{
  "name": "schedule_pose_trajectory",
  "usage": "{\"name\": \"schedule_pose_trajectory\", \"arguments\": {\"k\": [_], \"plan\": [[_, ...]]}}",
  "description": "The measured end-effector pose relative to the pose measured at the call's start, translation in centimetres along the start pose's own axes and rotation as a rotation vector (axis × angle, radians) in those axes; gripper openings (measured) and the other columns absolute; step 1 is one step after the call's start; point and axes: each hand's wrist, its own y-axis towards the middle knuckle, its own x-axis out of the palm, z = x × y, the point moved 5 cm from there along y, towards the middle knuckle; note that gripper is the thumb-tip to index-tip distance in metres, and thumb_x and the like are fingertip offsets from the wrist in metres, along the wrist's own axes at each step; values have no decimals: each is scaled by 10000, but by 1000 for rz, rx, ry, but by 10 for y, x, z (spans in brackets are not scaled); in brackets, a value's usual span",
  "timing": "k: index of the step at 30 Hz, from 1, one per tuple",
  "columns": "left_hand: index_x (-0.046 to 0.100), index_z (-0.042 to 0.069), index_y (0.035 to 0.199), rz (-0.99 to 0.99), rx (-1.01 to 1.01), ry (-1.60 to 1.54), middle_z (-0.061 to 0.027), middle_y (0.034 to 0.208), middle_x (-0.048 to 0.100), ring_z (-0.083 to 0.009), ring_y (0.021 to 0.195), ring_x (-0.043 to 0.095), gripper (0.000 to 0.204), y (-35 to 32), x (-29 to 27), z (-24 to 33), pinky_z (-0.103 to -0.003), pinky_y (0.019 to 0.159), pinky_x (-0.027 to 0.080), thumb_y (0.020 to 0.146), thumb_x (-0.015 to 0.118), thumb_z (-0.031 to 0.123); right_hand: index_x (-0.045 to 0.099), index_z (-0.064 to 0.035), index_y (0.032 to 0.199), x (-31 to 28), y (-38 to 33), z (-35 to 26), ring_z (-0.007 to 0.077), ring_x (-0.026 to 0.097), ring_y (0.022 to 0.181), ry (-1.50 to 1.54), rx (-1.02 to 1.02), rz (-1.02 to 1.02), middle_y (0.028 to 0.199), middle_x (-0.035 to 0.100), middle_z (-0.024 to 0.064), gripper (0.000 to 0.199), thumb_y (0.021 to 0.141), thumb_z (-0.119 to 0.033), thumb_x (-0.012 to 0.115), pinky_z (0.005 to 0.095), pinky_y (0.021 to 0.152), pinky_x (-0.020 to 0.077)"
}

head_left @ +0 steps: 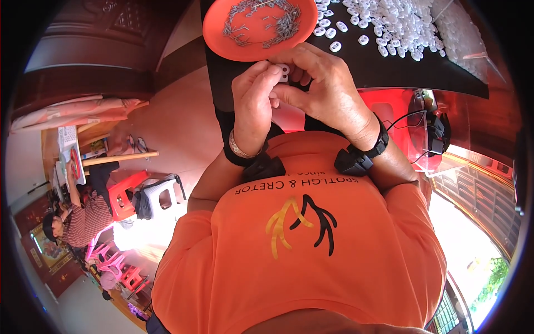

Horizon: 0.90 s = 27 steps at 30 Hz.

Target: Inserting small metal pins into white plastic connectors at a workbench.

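Between my hands is a small white oval plastic piece with two holes (284, 73). My left hand (255, 93) is closed, pinching this piece between thumb and fingers. My right hand (329, 83) curls around its other side, with the thumb and forefinger close to the piece; whatever is in those fingertips is too small to make out. Just beyond my hands, an orange plate (236, 50) bears many loose grey metal pins (283, 28). To the right of the plate, a heap of similar white oval pieces (397, 25) spreads over the black table (384, 72).
A clear plastic bag of white pieces (459, 39) lies at the table's right end. Below that edge stands a red plastic stool (389, 103) beside black devices with cables (436, 133). Far left, another person (86, 220) sits near red stools (125, 195).
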Motion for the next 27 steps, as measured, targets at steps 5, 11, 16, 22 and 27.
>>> {"name": "schedule_pose_trajectory", "arguments": {"k": [5, 11, 16, 22, 27], "plan": [[615, -36, 835, -16, 12, -59, -17, 643, 551, -59, 516, 425, 294, -1, 0, 2, -200, 480, 318, 884, 494, 227, 627, -40, 917, 5, -2, 0, 264, 643, 686, -96, -30, 16, 775, 636, 93, 219, 727, -117, 706, 320, 604, 525], [607, -41, 816, -34, 23, -44, -24, 627, 546, -65, 510, 422, 296, 0, -6, -1, -202, 487, 319, 881, 488, 222, 616, -44, 875, 8, -1, -2, 247, 647, 653, -32, -6, 21, 705, 643, 74, 149, 764, -124, 676, 311, 570, 517], [568, -22, 783, -50, 30, -4, -30, 602, 524, -76, 494, 418, 288, 1, -4, 1, -207, 469, 307, 881, 473, 232, 607, -42, 849, 8, 0, -3, 246, 645, 639, -56, -16, 6, 694, 640, 68, 121, 779, -126, 660, 310, 559, 513], [534, -5, 752, -7, 92, 27, -37, 618, 512, -80, 476, 423, 263, -1, -5, 2, -203, 445, 305, 895, 446, 197, 596, -28, 833, 9, 1, -5, 259, 638, 623, -32, -58, 24, 693, 625, 89, 94, 767, -73, 645, 322, 547, 510], [534, -9, 707, 0, 129, -2, -24, 579, 505, -63, 465, 413, 278, -2, -9, -1, -208, 440, 302, 896, 456, 179, 621, -33, 860, 9, 1, -6, 228, 644, 636, -94, -117, -5, 726, 635, 82, 98, 772, -48, 662, 292, 548, 508]]}}
